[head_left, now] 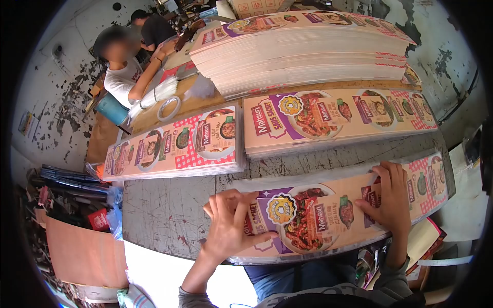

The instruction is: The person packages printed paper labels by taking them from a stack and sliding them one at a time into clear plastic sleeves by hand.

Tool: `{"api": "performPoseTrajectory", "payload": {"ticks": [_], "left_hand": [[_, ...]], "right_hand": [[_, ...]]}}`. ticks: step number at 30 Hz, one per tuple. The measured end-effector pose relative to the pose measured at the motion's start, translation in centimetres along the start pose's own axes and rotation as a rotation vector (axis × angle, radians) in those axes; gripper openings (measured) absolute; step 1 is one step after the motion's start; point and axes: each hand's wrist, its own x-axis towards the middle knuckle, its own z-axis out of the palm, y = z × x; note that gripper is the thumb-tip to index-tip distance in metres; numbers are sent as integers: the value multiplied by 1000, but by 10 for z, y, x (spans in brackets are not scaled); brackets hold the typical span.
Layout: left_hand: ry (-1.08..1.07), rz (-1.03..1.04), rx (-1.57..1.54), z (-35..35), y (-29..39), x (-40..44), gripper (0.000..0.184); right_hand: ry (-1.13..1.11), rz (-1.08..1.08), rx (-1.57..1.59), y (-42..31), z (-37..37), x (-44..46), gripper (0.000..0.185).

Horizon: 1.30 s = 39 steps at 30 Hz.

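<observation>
A long stack of printed sauce-sachet sheets (308, 218), marked "Mahsuri", lies on the grey worktable (169, 205) close in front of me. Clear, shiny plastic shows along its near and far edges. My left hand (226, 223) is at the stack's left end, its thumb lying over the print and its bent fingers apart. Near the right part of the same stack, my right hand (390, 197) rests with fingers spread towards the far edge and thumb on the printed face. Neither hand is closed round the sheets.
Two more stacks, a left one (205, 141) and a right one (339, 115), lie just beyond. Behind them rises a tall pile of sheets (308, 56). A tape roll (168, 109) sits near a white bundle (154, 95). A person (120, 77) works at the far left, another behind.
</observation>
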Motion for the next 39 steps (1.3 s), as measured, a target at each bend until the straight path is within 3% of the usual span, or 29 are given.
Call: {"api": "performPoseTrajectory", "payload": {"ticks": [2, 7, 23, 28, 39], "left_hand": [[36, -14, 22, 0, 2, -2, 90], [149, -78, -75, 5, -4, 5, 56], [188, -122, -26, 7, -6, 10, 33], [209, 68, 37, 6, -22, 18, 19], [268, 107, 13, 6, -23, 21, 16]], "right_hand": [[8, -13, -8, 1, 1, 0, 66], [-4, -2, 0, 2, 1, -1, 65], [56, 2, 76, -1, 1, -4, 66], [44, -1, 87, 1, 2, -6, 64], [55, -16, 116, 0, 1, -5, 59]]}}
